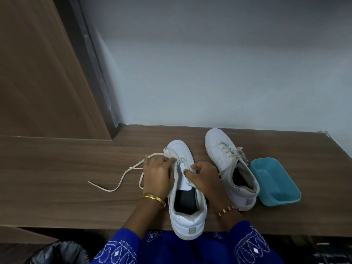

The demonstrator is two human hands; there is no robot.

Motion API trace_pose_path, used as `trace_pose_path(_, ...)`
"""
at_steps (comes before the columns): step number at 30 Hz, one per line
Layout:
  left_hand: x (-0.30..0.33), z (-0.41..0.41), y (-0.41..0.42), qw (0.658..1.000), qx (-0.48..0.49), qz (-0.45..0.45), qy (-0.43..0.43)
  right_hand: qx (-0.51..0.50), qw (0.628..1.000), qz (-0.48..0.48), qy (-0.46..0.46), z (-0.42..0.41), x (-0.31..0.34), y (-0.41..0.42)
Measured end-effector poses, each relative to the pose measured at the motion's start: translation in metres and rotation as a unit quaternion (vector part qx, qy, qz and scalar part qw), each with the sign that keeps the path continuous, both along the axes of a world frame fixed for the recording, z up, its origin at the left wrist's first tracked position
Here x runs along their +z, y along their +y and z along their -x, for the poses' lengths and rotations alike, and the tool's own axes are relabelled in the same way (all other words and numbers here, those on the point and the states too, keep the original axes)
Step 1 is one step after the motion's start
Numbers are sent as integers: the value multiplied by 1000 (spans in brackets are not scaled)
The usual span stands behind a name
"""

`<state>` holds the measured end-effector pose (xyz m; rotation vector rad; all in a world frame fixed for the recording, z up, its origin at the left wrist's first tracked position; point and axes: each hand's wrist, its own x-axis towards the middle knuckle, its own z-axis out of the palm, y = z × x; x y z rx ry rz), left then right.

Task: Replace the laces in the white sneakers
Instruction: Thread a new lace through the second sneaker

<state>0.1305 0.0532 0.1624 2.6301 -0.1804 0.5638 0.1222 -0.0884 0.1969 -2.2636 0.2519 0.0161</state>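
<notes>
Where the near edge of the table meets the person's blue sleeves, the near sneaker stands with its heel at that edge and its toe pointing away, so its long axis runs from the person toward the wall. Both hands work over its eyelet zone. The left hand lies on the left side of the upper; its grip appears curled on the lace at the crossings, though the exact pinch point is hidden by the fingers. The right hand rests on the right side of the tongue with its thumb and forefinger bent inward; whether its grip holds lace or only the tongue edge cannot be told. The lace is threaded only through the forward eyelets, and its free length runs out to the left across the table, away from the shoe and on the left hand's side. That direction governs the next pull in my judgement: the left hand is nearer the loose run, and drawing it leftward, across the shoe's axis, should free the remaining crossings. Farther off and to the right, the second sneaker stands fully laced, with a blue tub just beside it.
</notes>
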Motion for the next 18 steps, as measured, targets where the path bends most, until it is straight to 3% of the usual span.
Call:
trace_pose_path(4, 3, -9, -1, 995, 29, -86, 35, 2, 1000, 5, 4, -1, 0, 0)
trace_pose_path(7, 3, -9, 5, 998, 29, -57, 26, 1, 1000, -2, 10, -1, -1, -1)
trace_pose_path(10, 0, -8, 15, 995, 46, 93, -14, -9, 1000, -8, 14, -1, -1, 0)
trace_pose_path(11, 1, -7, 19, 979, 75, 187, -35, -13, 1000, -10, 15, -1, -1, 1)
trace_pose_path(13, 6, -4, 24, 913, 152, 375, -49, -23, 1000, -13, 15, 0, -1, 4)
trace_pose_path(14, 7, -3, 26, 891, 176, 417, -38, -26, 999, -12, 15, 0, 0, 4)
trace_pose_path(15, 6, -2, 27, 889, 183, 420, -21, -25, 1000, -10, 15, 0, -1, 4)
trace_pose_path(18, 6, 4, 28, 954, 147, 262, 10, -20, 1000, -11, 18, -1, -1, 4)
